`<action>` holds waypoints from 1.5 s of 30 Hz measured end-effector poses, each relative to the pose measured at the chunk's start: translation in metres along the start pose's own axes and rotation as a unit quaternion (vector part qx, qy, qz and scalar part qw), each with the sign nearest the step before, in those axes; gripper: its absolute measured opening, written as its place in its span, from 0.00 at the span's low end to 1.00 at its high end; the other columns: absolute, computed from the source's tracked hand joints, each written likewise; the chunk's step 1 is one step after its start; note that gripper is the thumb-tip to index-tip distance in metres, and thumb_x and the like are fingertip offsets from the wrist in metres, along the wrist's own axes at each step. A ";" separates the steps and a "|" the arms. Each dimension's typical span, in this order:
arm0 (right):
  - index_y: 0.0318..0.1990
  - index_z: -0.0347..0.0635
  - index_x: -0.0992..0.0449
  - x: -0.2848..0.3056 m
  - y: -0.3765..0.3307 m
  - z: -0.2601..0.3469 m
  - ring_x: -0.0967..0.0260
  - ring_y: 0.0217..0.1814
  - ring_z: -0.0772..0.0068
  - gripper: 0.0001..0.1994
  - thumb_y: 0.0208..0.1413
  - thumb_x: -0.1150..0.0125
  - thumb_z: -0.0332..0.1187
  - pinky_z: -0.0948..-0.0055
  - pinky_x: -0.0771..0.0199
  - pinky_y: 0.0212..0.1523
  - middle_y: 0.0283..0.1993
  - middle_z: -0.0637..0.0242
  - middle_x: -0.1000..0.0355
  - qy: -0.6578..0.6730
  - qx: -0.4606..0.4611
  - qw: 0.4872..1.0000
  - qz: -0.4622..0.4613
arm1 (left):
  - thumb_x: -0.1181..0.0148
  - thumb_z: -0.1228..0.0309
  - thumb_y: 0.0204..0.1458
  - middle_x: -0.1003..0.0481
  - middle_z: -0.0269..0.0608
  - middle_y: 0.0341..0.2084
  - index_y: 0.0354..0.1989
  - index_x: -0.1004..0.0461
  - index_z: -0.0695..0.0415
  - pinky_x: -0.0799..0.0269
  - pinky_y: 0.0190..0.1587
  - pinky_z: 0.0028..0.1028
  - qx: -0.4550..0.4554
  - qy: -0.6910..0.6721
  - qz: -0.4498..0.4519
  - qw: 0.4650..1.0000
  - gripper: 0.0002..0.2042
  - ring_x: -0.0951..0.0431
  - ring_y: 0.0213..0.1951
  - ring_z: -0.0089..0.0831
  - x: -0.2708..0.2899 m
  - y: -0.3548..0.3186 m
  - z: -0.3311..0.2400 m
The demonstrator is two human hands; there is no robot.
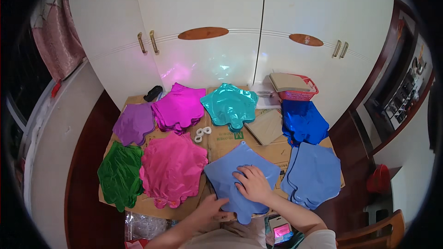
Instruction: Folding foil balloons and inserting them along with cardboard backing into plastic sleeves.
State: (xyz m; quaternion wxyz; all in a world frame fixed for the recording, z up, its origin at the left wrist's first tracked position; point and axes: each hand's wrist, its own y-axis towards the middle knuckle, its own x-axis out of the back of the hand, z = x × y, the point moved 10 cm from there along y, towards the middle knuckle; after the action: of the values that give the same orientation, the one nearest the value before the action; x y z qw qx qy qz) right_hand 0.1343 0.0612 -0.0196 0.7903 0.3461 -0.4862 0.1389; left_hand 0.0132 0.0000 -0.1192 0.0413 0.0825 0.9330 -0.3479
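Flat, uninflated star-shaped foil balloons lie about my hands. A light blue foil balloon [226, 168] is directly in front of me, its rounded tab toward my body. My right hand [253, 185] lies on its upper right part, fingers stretched out and a little spread. At its lower left edge is my left hand [212, 207], with the thumb on top and the other fingers partly hidden by the edge. To the right sits a stack of light blue balloons [316, 175]; on the left is a pink stack [173, 168].
Cardboard [221, 145] covers the table. Around it lie green [121, 175], purple [134, 123], magenta [179, 106], teal [229, 104] and dark blue [304, 122] foil stacks. A red basket [300, 95] stands against the white cabinet [207, 0]. White rings [199, 134] sit mid-table.
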 end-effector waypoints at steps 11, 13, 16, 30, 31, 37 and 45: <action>0.50 0.55 0.30 -0.006 0.000 -0.003 0.42 0.62 0.61 0.18 0.51 0.44 0.40 0.55 0.45 0.61 0.55 0.63 0.36 -0.022 0.002 1.000 0.014 | 0.43 0.59 0.47 0.26 0.59 0.19 0.29 0.30 0.64 0.28 0.30 0.46 -0.272 0.521 -0.244 0.772 0.17 0.24 0.25 0.53 0.020 -0.008 -0.086; 0.51 0.55 0.29 -0.005 0.000 -0.004 0.42 0.62 0.61 0.18 0.51 0.44 0.41 0.55 0.45 0.61 0.56 0.63 0.36 -0.017 0.001 1.000 0.019 | 0.43 0.59 0.47 0.26 0.59 0.20 0.29 0.30 0.65 0.28 0.31 0.45 -0.261 0.516 -0.248 0.777 0.17 0.23 0.25 0.53 0.020 -0.004 -0.083; 0.52 0.56 0.29 -0.005 0.000 -0.007 0.42 0.62 0.60 0.19 0.50 0.43 0.43 0.55 0.44 0.61 0.57 0.63 0.36 -0.010 0.005 1.000 0.022 | 0.44 0.59 0.47 0.26 0.58 0.20 0.31 0.29 0.65 0.28 0.32 0.45 -0.273 0.435 -0.209 0.832 0.18 0.24 0.26 0.54 0.018 0.003 -0.078; 0.42 0.40 0.27 -0.013 -0.003 -0.024 0.39 0.56 0.54 0.14 0.48 0.44 0.35 0.58 0.42 0.58 0.50 0.56 0.33 0.061 -0.003 0.998 0.012 | 0.45 0.66 0.45 0.28 0.51 0.25 0.27 0.30 0.61 0.30 0.35 0.44 -0.347 0.448 -0.095 0.819 0.10 0.26 0.31 0.50 -0.038 0.011 -0.083; 0.41 0.38 0.27 -0.017 -0.006 -0.035 0.38 0.54 0.53 0.13 0.48 0.44 0.34 0.58 0.41 0.57 0.48 0.55 0.32 0.102 -0.026 0.994 -0.004 | 0.44 0.67 0.44 0.28 0.51 0.24 0.26 0.30 0.61 0.30 0.35 0.43 -0.353 0.445 -0.097 0.817 0.10 0.26 0.30 0.49 -0.039 0.010 -0.084; 0.28 0.34 0.29 -0.004 -0.004 -0.059 0.36 0.38 0.49 0.10 0.52 0.45 0.35 0.59 0.37 0.42 0.31 0.53 0.32 0.193 -0.153 0.967 -0.069 | 0.42 0.64 0.46 0.27 0.49 0.24 0.27 0.29 0.61 0.30 0.35 0.41 -0.369 0.450 -0.099 0.807 0.11 0.26 0.29 0.49 -0.041 0.010 -0.082; 0.26 0.34 0.34 -0.004 -0.003 -0.055 0.40 0.34 0.49 0.12 0.52 0.42 0.34 0.57 0.39 0.36 0.28 0.52 0.37 0.124 -0.139 0.976 -0.109 | 0.40 0.56 0.48 0.30 0.44 0.45 0.41 0.28 0.55 0.31 0.47 0.38 -0.453 0.573 -0.014 0.682 0.18 0.29 0.47 0.42 -0.054 -0.013 -0.092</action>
State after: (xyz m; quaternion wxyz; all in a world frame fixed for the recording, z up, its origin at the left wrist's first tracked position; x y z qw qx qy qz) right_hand 0.1709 0.0972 -0.0400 0.8952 0.2642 -0.3581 0.0251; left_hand 0.0622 0.0442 -0.0339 -0.4742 0.2243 0.8190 0.2324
